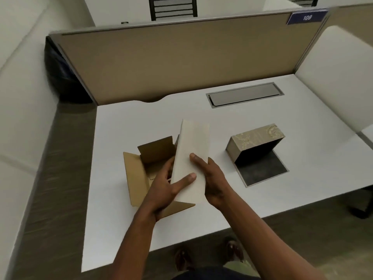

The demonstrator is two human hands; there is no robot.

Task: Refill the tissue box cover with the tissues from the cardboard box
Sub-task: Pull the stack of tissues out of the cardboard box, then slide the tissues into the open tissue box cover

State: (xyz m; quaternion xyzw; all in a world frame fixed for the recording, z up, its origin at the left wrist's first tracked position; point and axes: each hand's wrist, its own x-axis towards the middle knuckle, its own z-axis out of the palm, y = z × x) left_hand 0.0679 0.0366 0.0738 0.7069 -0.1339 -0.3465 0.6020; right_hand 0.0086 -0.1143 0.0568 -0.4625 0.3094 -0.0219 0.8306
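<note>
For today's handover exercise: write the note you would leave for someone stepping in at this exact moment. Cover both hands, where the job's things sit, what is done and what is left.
Left hand and right hand: together gripping the pale cream rectangular stack of tissues, tilted, raised above the open brown cardboard box on the white desk.
Patterned beige-gold tissue box cover: on its side to the right, dark base flap open flat, inside looks empty.
Done: tissues out of the carton.
Left: slide tissues into the cover, close the flap, stand it upright.

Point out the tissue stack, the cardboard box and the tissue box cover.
tissue stack [191,150], head view, broad front face
cardboard box [134,174], head view, left flap
tissue box cover [256,136], head view, patterned top
</note>
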